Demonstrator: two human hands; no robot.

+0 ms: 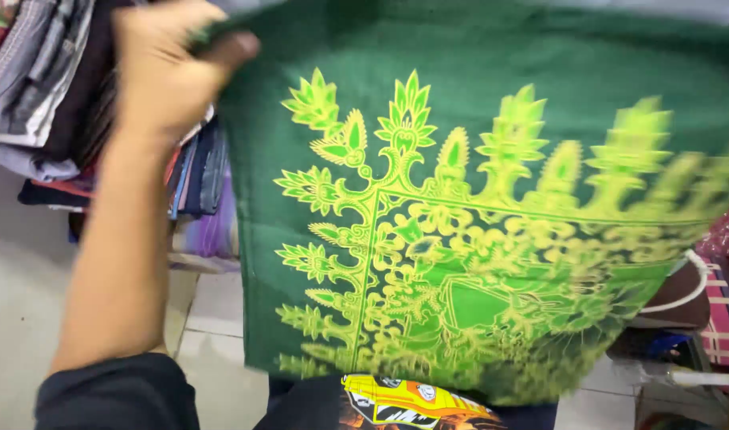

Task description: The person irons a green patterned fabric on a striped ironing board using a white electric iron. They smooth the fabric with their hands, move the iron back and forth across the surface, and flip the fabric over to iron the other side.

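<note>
Left hand [167, 68] pinches green patterned cloth [476, 199] at its upper corner.

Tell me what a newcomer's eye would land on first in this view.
The big green cloth fills the middle and right of the view, printed with a bright yellow-green leaf and flower pattern. The left hand grips its upper left corner, arm raised from a dark sleeve. Behind the arm, at the left edge, a stack of folded fabrics stands in mixed colours.
</note>
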